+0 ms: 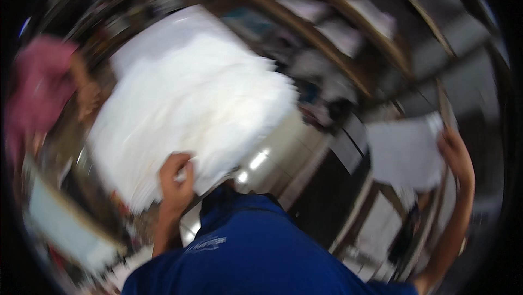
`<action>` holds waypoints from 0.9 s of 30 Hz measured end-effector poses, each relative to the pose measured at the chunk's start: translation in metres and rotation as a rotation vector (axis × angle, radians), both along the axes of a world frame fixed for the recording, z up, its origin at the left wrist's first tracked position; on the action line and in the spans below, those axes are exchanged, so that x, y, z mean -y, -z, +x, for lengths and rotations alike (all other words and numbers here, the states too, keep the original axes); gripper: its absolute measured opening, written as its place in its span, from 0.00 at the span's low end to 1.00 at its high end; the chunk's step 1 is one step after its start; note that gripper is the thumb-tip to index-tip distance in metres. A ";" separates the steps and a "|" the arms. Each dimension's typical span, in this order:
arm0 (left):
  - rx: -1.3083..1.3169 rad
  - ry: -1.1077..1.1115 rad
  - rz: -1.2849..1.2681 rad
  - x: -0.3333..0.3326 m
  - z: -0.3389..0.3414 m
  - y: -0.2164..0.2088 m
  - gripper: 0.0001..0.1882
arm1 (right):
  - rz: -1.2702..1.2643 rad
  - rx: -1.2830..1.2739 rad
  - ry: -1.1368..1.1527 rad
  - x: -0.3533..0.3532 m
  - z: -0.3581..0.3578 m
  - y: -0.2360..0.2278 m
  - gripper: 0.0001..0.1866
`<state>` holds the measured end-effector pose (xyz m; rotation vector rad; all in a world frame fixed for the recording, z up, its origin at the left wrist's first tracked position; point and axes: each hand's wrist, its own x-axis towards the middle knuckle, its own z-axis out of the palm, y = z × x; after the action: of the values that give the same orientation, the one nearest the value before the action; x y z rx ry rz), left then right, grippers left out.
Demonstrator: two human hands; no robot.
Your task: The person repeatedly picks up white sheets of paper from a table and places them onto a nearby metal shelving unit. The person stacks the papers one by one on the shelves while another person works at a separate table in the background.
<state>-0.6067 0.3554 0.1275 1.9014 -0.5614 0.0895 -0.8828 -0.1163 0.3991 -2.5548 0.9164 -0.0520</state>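
A large fanned stack of white sheets (pixel 190 99) fills the left and middle of the view, its layered edges uneven. My left hand (pixel 177 180) is at the stack's near edge, thumb and fingers curled together; what they pinch, if anything, cannot be made out. My right arm reaches far out to the right. There my right hand (pixel 456 153) grips one white sheet (pixel 406 150) at its side near the upper corner, and the sheet hangs out toward the left. Motion smears much of the picture.
At the far left stands a person in pink (pixel 43 82), one arm toward the stack. Wooden shelves (pixel 327 1) with white piles rise at the back right. A pale slanted board (pixel 65 219) lies at lower left. Tiled floor (pixel 278 159) shows beyond my blue shirt.
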 end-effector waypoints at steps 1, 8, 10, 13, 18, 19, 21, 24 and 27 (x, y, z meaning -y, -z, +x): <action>0.025 0.033 -0.035 0.003 0.006 0.000 0.06 | 0.017 -0.057 0.086 -0.007 -0.003 -0.004 0.06; 0.117 -0.203 0.209 -0.020 0.070 0.000 0.08 | -0.023 -0.137 -0.041 -0.039 0.025 0.002 0.08; 0.102 -0.264 0.276 -0.016 0.115 0.012 0.11 | -0.112 -0.162 -0.120 -0.050 0.035 0.002 0.06; 0.073 -0.274 0.414 0.008 0.187 0.032 0.15 | -0.211 -0.098 -0.156 -0.064 0.046 0.006 0.04; 0.022 -0.243 0.763 0.069 0.285 0.105 0.28 | -0.224 -0.054 -0.071 -0.077 0.038 -0.006 0.01; 0.058 -0.213 0.758 0.064 0.314 0.143 0.30 | -0.227 -0.041 -0.002 -0.070 0.031 -0.012 0.02; 0.109 -0.238 0.721 0.039 0.352 0.202 0.34 | -0.191 0.023 0.032 -0.048 0.012 -0.022 0.06; 0.078 -0.141 0.884 0.050 0.376 0.210 0.29 | -0.392 0.183 0.137 -0.036 -0.043 -0.044 0.07; 0.271 -0.054 0.855 0.022 0.394 0.194 0.11 | -0.193 0.386 0.512 -0.028 -0.104 -0.063 0.07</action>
<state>-0.2122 0.3332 -0.0665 2.7617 -0.8131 0.1610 -0.9865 -0.0887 0.4625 -2.2793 1.4217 -0.7854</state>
